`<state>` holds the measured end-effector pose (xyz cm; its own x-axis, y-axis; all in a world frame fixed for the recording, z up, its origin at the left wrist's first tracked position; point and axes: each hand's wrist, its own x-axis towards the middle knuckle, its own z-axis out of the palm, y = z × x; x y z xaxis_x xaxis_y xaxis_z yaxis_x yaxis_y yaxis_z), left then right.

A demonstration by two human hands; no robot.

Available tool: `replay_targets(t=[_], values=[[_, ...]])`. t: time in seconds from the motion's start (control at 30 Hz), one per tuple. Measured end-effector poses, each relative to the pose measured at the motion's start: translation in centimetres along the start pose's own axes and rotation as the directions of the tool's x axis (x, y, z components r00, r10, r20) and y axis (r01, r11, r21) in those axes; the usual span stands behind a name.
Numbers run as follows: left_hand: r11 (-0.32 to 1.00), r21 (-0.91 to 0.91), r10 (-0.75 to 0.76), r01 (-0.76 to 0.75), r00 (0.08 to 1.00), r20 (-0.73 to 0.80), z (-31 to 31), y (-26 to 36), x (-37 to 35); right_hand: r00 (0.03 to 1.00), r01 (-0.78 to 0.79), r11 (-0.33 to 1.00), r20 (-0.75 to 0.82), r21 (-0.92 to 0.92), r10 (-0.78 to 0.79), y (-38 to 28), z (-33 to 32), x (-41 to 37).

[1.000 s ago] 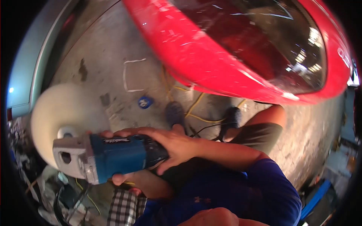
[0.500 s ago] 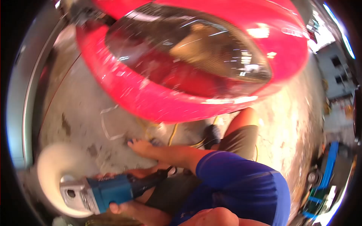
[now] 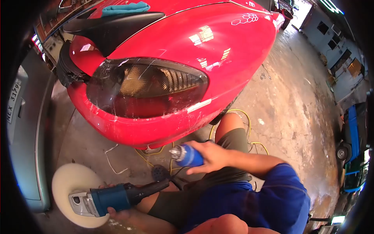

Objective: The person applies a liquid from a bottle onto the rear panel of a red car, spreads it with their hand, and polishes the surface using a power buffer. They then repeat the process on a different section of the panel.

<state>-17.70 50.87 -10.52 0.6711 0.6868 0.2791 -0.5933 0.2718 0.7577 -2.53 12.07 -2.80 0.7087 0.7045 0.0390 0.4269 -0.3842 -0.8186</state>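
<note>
My left hand [image 3: 117, 214] is wrapped around the blue-green body of an electric polisher [image 3: 113, 199], low on the left. A large, cream-white round pad [image 3: 62, 179] is fitted to its metal head. In front of my knees, my right hand [image 3: 212, 156] grips a blue bottle [image 3: 191, 156], its grey tip pointing left. Just beyond the bottle is the front corner of a red car [image 3: 156, 130]. Its headlight [image 3: 148, 87] has a scuffed, dusty cover, and pale smears mark the paint below it.
A teal cloth [image 3: 126, 8] lies on top of the red car. A yellow cord [image 3: 249, 121] and a white bent strip [image 3: 111, 162] lie on the concrete floor. A silver vehicle [image 3: 29, 156] stands close on the left; a blue-and-black vehicle [image 3: 352, 132] is on the right.
My right hand, earlier reaching down near the floor, is now raised with the blue bottle in it. My view has shifted and shows more of the car; my left hand keeps the polisher.
</note>
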Motion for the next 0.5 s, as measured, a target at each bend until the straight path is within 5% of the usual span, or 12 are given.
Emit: replay_targets(t=[0.07,0.13,0.23,0.33,0.4,0.5], values=[[0.995,-0.098,0.026,-0.019,0.997,0.075,0.6,-0.3,0.0,0.998,0.056,0.955,0.020,-0.291,-0.052,-1.5,-4.4,-2.0],[0.986,-0.168,0.020,-0.010,0.998,0.060,2.8,-0.1,-0.8,0.984,0.119,0.706,-0.011,-0.698,-0.177,-4.0,-10.0,-2.8],[0.955,-0.294,0.074,-0.046,0.994,0.085,3.0,-2.3,0.0,0.989,-0.078,0.352,-0.118,-0.933,-0.094,-10.6,-16.9,-2.2],[0.950,-0.312,-0.001,0.034,0.994,0.105,1.6,-4.1,1.7,0.984,-0.167,-0.225,-0.148,-0.960,-0.099,-16.2,-19.8,0.3],[0.937,-0.344,-0.023,0.064,0.992,0.120,2.2,-4.5,2.2,0.980,-0.111,-0.514,-0.007,-0.850,-0.200,-18.3,-20.8,3.0],[0.925,-0.375,-0.006,0.067,0.987,0.162,3.7,-4.7,3.1,0.969,-0.031,-0.597,0.123,-0.801,-0.215,-19.4,-20.2,7.7]])
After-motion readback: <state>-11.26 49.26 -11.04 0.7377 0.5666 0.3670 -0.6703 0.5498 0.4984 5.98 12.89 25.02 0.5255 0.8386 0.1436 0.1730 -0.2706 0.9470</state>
